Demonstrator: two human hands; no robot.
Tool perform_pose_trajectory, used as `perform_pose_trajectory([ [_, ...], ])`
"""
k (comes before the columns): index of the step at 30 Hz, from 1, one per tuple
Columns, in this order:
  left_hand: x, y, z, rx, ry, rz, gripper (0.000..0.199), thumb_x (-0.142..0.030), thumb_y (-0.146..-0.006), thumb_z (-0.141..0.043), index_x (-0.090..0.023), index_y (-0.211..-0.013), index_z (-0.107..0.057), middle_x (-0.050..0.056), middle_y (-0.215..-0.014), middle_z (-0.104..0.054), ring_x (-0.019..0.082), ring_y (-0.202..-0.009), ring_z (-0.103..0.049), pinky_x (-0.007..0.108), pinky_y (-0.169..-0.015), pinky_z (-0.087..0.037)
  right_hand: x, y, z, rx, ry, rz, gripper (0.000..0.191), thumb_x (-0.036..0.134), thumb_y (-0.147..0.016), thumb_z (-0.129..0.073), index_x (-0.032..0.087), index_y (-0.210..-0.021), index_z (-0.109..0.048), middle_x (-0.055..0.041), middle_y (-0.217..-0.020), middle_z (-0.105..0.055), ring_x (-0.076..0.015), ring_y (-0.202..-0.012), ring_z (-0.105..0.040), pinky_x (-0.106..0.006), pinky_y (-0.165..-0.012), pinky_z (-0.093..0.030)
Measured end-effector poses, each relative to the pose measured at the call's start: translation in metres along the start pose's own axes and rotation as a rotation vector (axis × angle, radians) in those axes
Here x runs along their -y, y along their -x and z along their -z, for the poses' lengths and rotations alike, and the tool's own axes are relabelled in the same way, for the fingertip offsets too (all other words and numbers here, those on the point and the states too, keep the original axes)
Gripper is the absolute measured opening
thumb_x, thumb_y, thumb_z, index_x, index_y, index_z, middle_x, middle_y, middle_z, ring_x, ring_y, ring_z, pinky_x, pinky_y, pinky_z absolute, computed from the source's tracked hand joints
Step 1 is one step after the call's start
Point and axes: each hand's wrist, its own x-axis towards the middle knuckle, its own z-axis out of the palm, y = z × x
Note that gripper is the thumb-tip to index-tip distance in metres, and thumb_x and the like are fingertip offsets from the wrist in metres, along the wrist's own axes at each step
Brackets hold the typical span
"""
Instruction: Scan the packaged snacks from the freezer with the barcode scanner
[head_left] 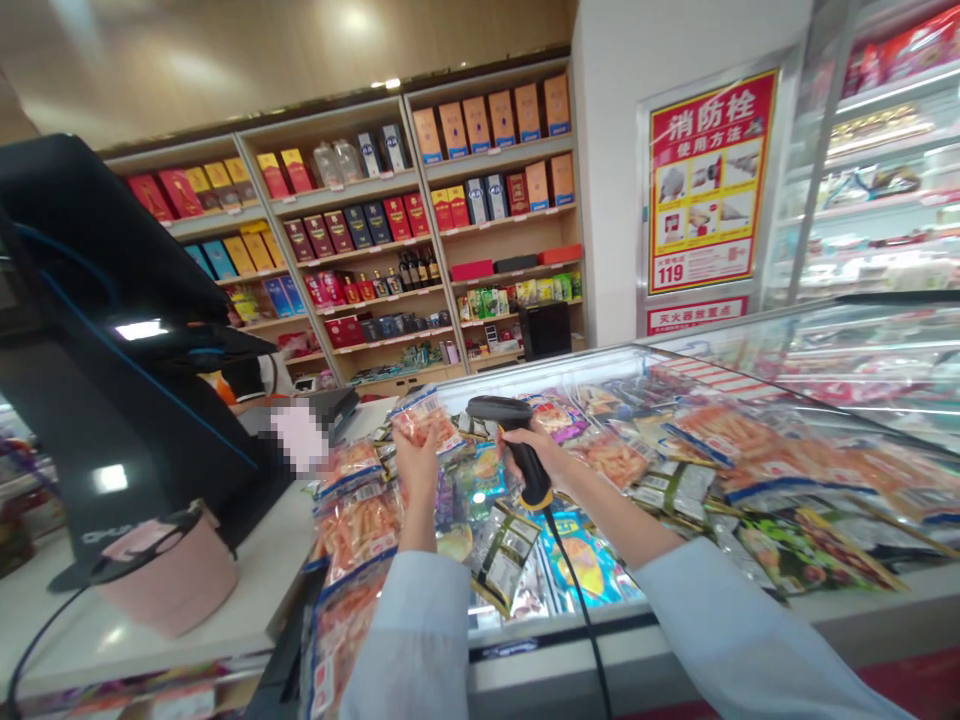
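Observation:
My left hand [418, 458] is closed on the lower edge of a clear snack bag with orange-pink contents [429, 412], tilted up above the freezer's glass top. In my right hand [534, 452] is a black barcode scanner [501, 410] with a yellow-ringed handle end, its head pointing left toward the bag. The scanner's black cable [574, 580] hangs down toward me. Beneath and around both hands lie many snack packs, among them a green and silver pack [504, 552] and a blue pack [585, 560]. More orange-pink bags [364, 525] are piled at the left.
On the left counter [262, 570] stand a large black terminal [97, 380] and a pink container [169, 575]. Several more packs [727, 435] cover the freezer top to the right. Behind are shelves of boxes [360, 230] and a red poster [712, 185].

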Motion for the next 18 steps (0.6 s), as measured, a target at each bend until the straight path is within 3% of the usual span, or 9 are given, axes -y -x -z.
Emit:
perform_pose_trajectory([
  [4, -0.011, 0.001, 0.010, -0.247, 0.061, -0.126, 0.074, -0.040, -0.088, -0.052, -0.012, -0.146, -0.016, 0.021, -0.147, -0.042, 0.021, -0.133, -0.048, 0.031, -0.107, -0.040, 0.008, -0.002, 0.006, -0.023, -0.039, 0.013, 0.025, 0.037, -0.066, -0.066, 0.017, -0.080, -0.061, -0.0003, -0.063, -0.066, -0.0092, -0.033, -0.048, -0.022, -0.032, -0.035],
  [6, -0.014, 0.000, 0.013, -0.286, 0.112, -0.189, 0.079, -0.039, -0.089, -0.052, -0.013, -0.150, -0.008, 0.020, -0.155, -0.029, 0.020, -0.142, -0.035, 0.031, -0.113, -0.034, 0.020, 0.001, 0.009, -0.045, -0.053, 0.046, 0.025, 0.036, -0.066, -0.065, 0.017, -0.082, -0.061, -0.0002, -0.061, -0.066, -0.0093, -0.034, -0.048, -0.022, -0.033, -0.035],
  [11, -0.022, 0.004, 0.004, 0.000, 0.341, -0.172, 0.063, -0.039, -0.092, -0.047, -0.021, -0.148, -0.026, 0.011, -0.151, -0.041, 0.019, -0.134, -0.046, 0.030, -0.110, -0.038, 0.064, 0.025, 0.022, -0.183, -0.090, 0.177, 0.020, 0.034, -0.070, -0.063, 0.018, -0.081, -0.059, 0.0010, -0.055, -0.063, -0.0092, -0.035, -0.046, -0.021, -0.035, -0.036],
  [14, -0.036, 0.023, -0.008, 0.030, 0.534, -0.169, 0.056, -0.040, -0.095, -0.042, -0.023, -0.147, -0.032, 0.008, -0.152, -0.040, 0.018, -0.137, -0.043, 0.028, -0.112, -0.035, 0.090, 0.049, 0.037, -0.253, -0.068, 0.213, 0.022, 0.033, -0.069, -0.064, 0.018, -0.084, -0.059, 0.0011, -0.061, -0.065, -0.0092, -0.035, -0.046, -0.022, -0.034, -0.037],
  [16, -0.048, 0.044, -0.015, 0.080, 0.666, -0.227, 0.062, -0.043, -0.092, -0.049, -0.024, -0.148, -0.030, 0.007, -0.156, -0.033, 0.018, -0.142, -0.035, 0.029, -0.116, -0.029, 0.103, 0.066, 0.048, -0.289, -0.046, 0.235, 0.023, 0.033, -0.067, -0.065, 0.018, -0.085, -0.060, 0.0018, -0.062, -0.065, -0.0094, -0.034, -0.047, -0.022, -0.033, -0.036],
  [18, -0.060, 0.068, -0.024, 0.279, 0.769, -0.305, 0.076, -0.045, -0.084, -0.062, -0.025, -0.149, -0.028, 0.007, -0.159, -0.028, 0.021, -0.143, -0.033, 0.031, -0.116, -0.029, 0.111, 0.083, 0.060, -0.332, -0.018, 0.263, 0.024, 0.033, -0.066, -0.067, 0.018, -0.083, -0.060, 0.0018, -0.062, -0.065, -0.0091, -0.034, -0.047, -0.021, -0.032, -0.035],
])
